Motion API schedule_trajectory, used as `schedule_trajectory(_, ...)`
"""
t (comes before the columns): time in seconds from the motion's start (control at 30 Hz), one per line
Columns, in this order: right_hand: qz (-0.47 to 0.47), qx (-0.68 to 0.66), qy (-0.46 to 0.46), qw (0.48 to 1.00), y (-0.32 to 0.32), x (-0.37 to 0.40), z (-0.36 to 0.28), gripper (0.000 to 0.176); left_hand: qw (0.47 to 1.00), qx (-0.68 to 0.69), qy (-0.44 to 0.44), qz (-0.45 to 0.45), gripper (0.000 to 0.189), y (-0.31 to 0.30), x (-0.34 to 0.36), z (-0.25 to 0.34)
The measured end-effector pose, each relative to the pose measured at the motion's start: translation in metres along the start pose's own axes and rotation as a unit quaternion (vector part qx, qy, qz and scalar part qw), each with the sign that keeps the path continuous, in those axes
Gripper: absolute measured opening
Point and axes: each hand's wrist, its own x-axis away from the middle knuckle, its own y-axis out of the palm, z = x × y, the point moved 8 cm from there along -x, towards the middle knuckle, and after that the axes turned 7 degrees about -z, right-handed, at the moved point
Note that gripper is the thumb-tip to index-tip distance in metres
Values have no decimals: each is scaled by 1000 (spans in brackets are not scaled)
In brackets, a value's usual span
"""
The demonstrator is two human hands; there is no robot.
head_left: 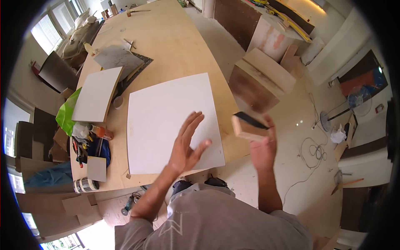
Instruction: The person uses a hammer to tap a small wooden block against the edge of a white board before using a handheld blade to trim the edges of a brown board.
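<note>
A white square panel (166, 121) lies on the plywood-topped table in front of me. Over its lower right part is my left hand (186, 146), fingers stretched out and thumb spread, with nothing in it. Off the panel's right side, past the table edge, my right hand (264, 146) grips a wooden sanding block (249, 128). The block is pale wood with a black sheet along its upper side, and it is tilted. Part of the thumb and fingers wraps round its right end.
Left of the panel are another white board (98, 93), an orange-capped bottle (102, 132), hand tools and a small white piece (96, 168). A grey sheet (118, 58) lies farther up the plywood table (166, 29). On the floor to the right are boards (254, 85), a cable (314, 154) and a standing fan (358, 98).
</note>
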Motion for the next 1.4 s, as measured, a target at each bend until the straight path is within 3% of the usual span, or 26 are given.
schedule_trajectory(0.03, -5, 38, -16, 999, -23, -7, -9, 87, 991, -127, 3, -44, 66, 1, -16, -15)
schedule_trajectory(0.13, 12, 15, 7, 1000, -80, -9, -13, 85, 953, -276, 23, -124, 49, 15, -63, -50)
schedule_trajectory(0.2, 3, -11, 40, 999, -103, 4, -1, 83, 947, -309, 44, -81, 48, 22, -78, -75)
schedule_trajectory(0.27, -29, 3, 69, 997, -111, 11, 13, 81, 970, -239, 13, -44, 42, 17, -74, -97)
schedule_trajectory(0.3, -72, 46, 68, 994, -84, 3, 13, 82, 995, -103, -11, 9, 43, 8, -66, -95)
schedule_trajectory(0.33, -90, 74, 69, 991, -82, -4, 20, 83, 991, 81, -106, 2, 48, -8, -55, -78)
schedule_trajectory(0.37, -110, 120, 73, 984, -56, -19, 22, 82, 987, 107, -121, -1, 52, -17, -45, -67)
schedule_trajectory(0.43, -193, 140, 133, 962, -5, -42, 39, 73, 989, 116, -89, 14, 50, -44, -18, -41)
schedule_trajectory(0.53, -251, 184, 275, 910, 60, -78, 75, 66, 970, 81, -161, 162, 43, -99, 35, -52)
schedule_trajectory(0.6, -363, 237, 280, 856, 95, -95, 108, 63, 951, 61, -169, 252, 42, -127, 76, -69)
schedule_trajectory(0.7, -459, 248, 292, 801, 131, -112, 150, 65, 954, 68, -164, 242, 46, -135, 110, -59)
schedule_trajectory(0.87, -501, 192, 358, 764, 151, -93, 194, 71, 973, 29, -158, 167, 86, -108, 115, -50)
schedule_trajectory(0.93, -508, 185, 394, 743, 148, -86, 197, 68, 974, -12, -164, 157, 77, -95, 111, -56)
schedule_trajectory(1.0, -481, 164, 427, 748, 136, -79, 205, 55, 972, -86, -159, 152, 67, -86, 109, -60)
schedule_trajectory(1.1, -448, 230, 371, 780, 120, -84, 195, 45, 957, -204, -137, 152, 50, -79, 100, -56)
schedule_trajectory(1.17, -408, 390, 249, 787, 112, -90, 159, 41, 949, -240, -143, 147, 41, -77, 94, -54)
schedule_trajectory(1.23, -347, 522, 120, 770, 115, -87, 109, 40, 949, -250, -143, 132, 45, -72, 91, -58)
schedule_trajectory(1.27, -303, 484, 99, 815, 91, -84, 99, 39, 949, -244, -153, 125, 48, -70, 89, -61)
schedule_trajectory(1.4, -85, 537, 24, 839, 13, -43, 58, 43, 965, -163, -156, 135, 63, -78, 94, -61)
